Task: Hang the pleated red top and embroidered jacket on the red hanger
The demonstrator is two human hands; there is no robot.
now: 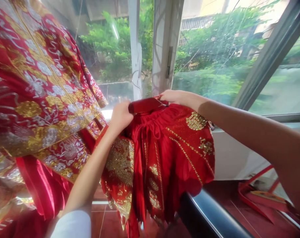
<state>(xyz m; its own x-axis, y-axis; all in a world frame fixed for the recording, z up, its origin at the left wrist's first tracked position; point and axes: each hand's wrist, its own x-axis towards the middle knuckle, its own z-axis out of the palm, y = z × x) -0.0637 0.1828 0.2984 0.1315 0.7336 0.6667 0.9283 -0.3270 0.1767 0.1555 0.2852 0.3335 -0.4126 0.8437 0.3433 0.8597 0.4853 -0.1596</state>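
A red skirt [169,142] with gold sequin patterns hangs from a hanger [137,82], whose thin metal hook rises above the waistband. My left hand [121,115] closes around the left end of the skirt's waist, beside a smooth dark red panel. At the waist's far right, my right hand [173,96] grips the skirt's top edge near the hanger's clip. Both hands' fingertips are partly hidden behind the cloth. Below the gathered waist, a tied red cord and several long red strips hang down the front.
To the left hangs a large red jacket [48,82] with gold and silver embroidery, over bright red cloth [41,185]. Windows [214,59] stand behind. A black, glossy rounded object [211,211] lies below the skirt. A red strap [256,198] and other items rest on the tiled floor [107,224].
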